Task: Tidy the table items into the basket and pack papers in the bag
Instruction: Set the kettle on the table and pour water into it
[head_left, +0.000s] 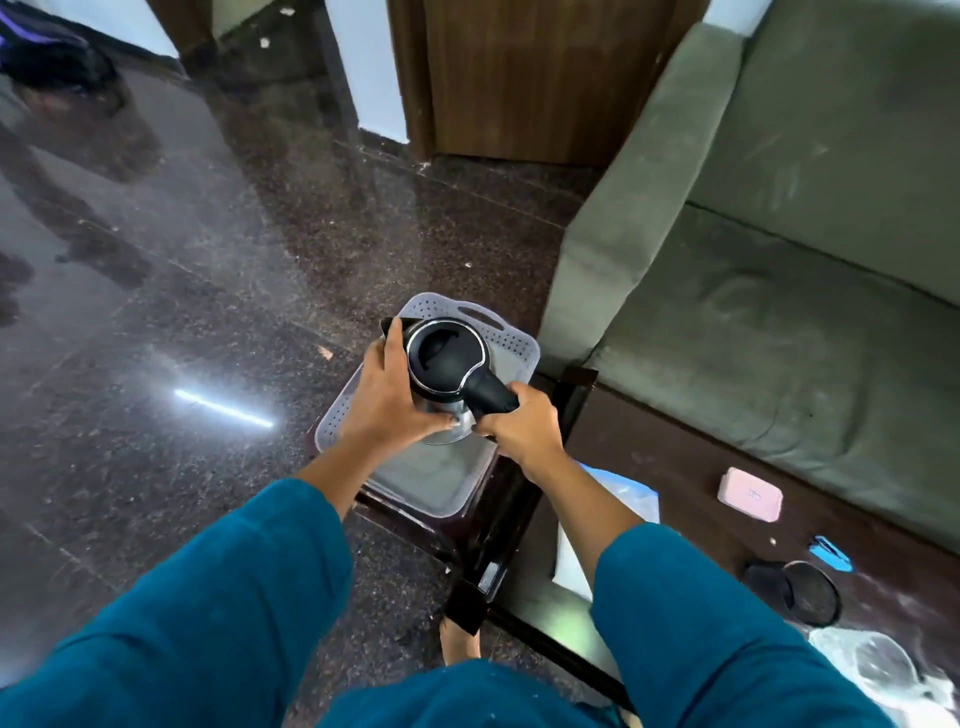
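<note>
A steel kettle (445, 354) with a black lid and black handle hangs just above a pale grey perforated basket (514, 349). My left hand (390, 387) wraps the kettle's body on its left side. My right hand (524, 423) grips the black handle at the lower right. The basket rests on a dark stool at the corner of the dark table (675, 467); its floor looks bare. White papers and a blue-edged clear bag (631, 493) lie on the table, partly hidden behind my right forearm.
On the table lie a pink case (749, 493), a small blue object (831, 553), a black mesh cup (810, 592) on its side and a clear dish (883, 665). A green sofa (779, 234) stands behind the table. Dark polished floor lies to the left.
</note>
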